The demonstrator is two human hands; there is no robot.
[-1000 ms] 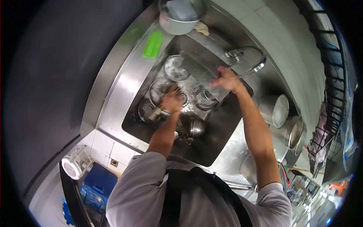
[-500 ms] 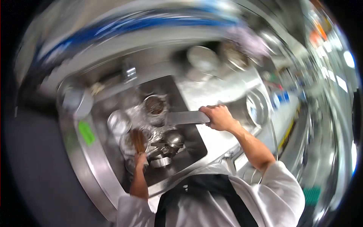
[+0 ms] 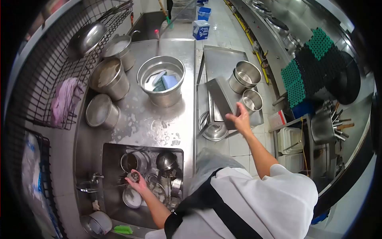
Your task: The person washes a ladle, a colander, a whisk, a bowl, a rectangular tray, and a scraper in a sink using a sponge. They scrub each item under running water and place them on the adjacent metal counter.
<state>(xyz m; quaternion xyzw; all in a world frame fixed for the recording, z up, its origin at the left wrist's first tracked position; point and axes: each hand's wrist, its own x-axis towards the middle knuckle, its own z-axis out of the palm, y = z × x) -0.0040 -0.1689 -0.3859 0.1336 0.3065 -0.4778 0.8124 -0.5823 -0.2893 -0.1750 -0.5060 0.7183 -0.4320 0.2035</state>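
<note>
Left hand [image 3: 137, 182] down in sink [image 3: 108, 167], fingers closed on small round metal cup [image 3: 134, 175] among wet pots. Right hand [image 3: 240, 118] grips rectangular steel tray [image 3: 219, 100], tilted over side trolley [image 3: 223, 55], just beside steel containers [image 3: 246, 73].

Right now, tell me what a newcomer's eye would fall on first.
The right hand holds a long steel tray tilted above the low table beside the counter. The left hand grips a small round piece in the sink, crowded with steel ware. A big pot with cloths stands on the counter.
</note>
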